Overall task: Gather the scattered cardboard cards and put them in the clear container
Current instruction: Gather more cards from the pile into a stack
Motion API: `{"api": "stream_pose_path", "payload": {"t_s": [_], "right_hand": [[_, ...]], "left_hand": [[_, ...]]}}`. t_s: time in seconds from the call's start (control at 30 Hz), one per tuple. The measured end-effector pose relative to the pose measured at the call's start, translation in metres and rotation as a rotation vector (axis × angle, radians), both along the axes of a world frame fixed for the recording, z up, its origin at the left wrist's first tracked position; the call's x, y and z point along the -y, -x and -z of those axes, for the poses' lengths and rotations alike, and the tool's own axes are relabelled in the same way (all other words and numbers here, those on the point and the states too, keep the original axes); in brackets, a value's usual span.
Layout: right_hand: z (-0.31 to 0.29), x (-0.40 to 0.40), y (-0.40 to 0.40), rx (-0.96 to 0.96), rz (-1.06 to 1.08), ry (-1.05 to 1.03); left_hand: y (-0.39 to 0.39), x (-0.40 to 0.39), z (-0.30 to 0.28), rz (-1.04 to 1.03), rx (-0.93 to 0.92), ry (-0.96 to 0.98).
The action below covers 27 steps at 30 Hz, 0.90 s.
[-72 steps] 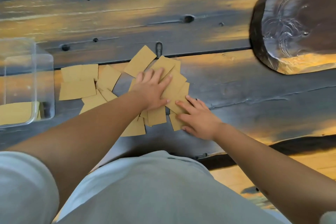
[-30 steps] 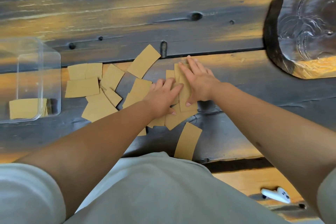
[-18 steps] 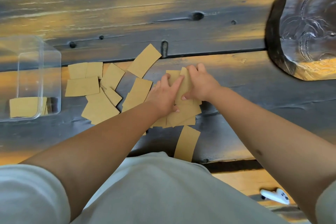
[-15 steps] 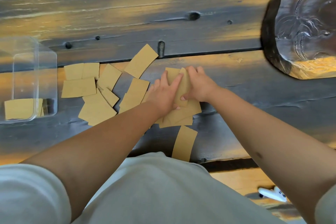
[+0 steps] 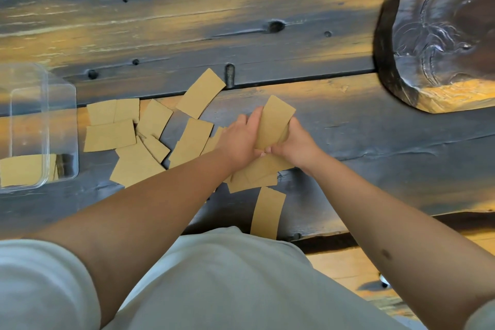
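Several tan cardboard cards (image 5: 150, 136) lie scattered on the dark wooden table (image 5: 361, 142). My left hand (image 5: 237, 139) and my right hand (image 5: 296, 143) meet at the middle and together hold a small stack of cards (image 5: 274, 122) lifted on edge, fingers curled round it. More cards (image 5: 257, 173) lie flat under the hands. One card (image 5: 267, 211) lies alone near the table's front edge. The clear container (image 5: 63, 126) stands at the far left with a few cards (image 5: 21, 171) inside.
A large dark carved wooden piece (image 5: 439, 35) sits at the back right. A seam between planks (image 5: 294, 82) runs across the table. The table's front edge (image 5: 334, 236) is close to my body, with floor below at the right.
Both hands slid cards together at the middle, then lifted a stack off the table. One card was left lying near the front edge.
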State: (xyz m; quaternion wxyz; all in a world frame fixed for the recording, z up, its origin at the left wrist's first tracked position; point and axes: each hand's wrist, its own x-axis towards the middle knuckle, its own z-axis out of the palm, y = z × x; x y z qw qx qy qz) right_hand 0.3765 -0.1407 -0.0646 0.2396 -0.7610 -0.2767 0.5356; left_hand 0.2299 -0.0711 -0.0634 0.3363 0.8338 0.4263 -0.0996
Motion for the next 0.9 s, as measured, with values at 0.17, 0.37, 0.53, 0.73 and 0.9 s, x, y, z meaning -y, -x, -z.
{"api": "stream_pose_path", "payload": {"t_s": [0.17,0.37,0.53,0.73,0.9], "right_hand": [[-0.004,-0.003,0.015,0.165,-0.040,-0.062],[-0.012,-0.005,0.025,0.154,0.040,-0.044],[-0.018,-0.009,0.028,0.094,0.064,-0.029],[-0.017,-0.002,0.026,0.033,0.111,-0.054],[-0.012,0.003,0.022,-0.162,0.085,-0.014]], "left_hand": [[0.003,-0.001,0.001,-0.071,0.091,0.052],[0.012,0.000,0.002,-0.076,0.148,0.095],[0.016,0.006,0.005,-0.101,0.160,0.096],[0.021,0.007,0.002,-0.118,0.188,0.142],[0.026,0.005,-0.001,-0.091,0.209,0.169]]}}
